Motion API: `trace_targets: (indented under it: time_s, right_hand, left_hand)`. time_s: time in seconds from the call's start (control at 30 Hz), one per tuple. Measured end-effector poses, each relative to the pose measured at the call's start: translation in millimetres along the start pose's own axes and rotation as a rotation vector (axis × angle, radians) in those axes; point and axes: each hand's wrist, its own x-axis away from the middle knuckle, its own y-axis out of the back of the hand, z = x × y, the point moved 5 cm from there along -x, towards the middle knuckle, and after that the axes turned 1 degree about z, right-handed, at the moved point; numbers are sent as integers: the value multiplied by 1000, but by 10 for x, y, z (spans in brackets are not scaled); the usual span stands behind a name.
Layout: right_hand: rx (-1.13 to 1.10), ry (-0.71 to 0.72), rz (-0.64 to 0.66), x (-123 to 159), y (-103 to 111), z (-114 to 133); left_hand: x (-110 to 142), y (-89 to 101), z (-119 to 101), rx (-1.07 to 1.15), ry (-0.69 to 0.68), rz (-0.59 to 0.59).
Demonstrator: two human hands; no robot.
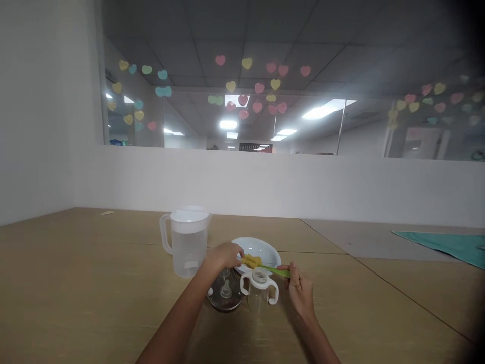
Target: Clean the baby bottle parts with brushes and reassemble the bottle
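Note:
My right hand is closed around the green handle of a bottle brush. The brush's yellow sponge head lies over a white bowl. At the tip of that sponge, the fingers of my left hand are bent in a pinch, though part of the grip is hidden. Just below the brush stands a clear baby bottle with two white side handles and an uncapped top. Beside it, under my left forearm, a round metal dish holds a clear bottle teat.
A clear plastic pitcher with a white lid stands left of my left hand. A teal cloth lies at the far right of the wooden table. Behind the table are a white wall and a window with heart stickers.

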Motion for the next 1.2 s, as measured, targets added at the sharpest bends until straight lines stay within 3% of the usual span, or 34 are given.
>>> trace_targets:
  time_s: [0.1, 0.23, 0.4, 0.53, 0.77, 0.9, 1.1, 1.2]
  right_hand:
    - [-157, -134, 83, -19, -64, -78]
    - [-314, -283, 67, -25, -87, -181]
    - [-412, -366, 34, -34, -83, -291]
    - [-441, -385, -36, -32, -47, -338]
    - [-283, -269, -56, -36, 3, -227]
    - [-319, -268, -113, -48, 41, -223]
    - [-324, -268, -108, -55, 35, -237]
    - [-316, -254, -86, -58, 23, -240]
  left_hand:
    - [-61, -73, -38, 6, -30, -23]
    - [-114, -154, -26, -5, -41, -78]
    - [-135, -204, -57, -15, -60, -131]
    - [-125, -155, -83, -12, -66, -145]
    - [-18, 62, 19, 7, -39, -133]
    - [27, 74, 83, 34, 9, -62]
    - [54, -88, 71, -19, 143, 258]
    - [65, -150, -5, -40, 177, 307]
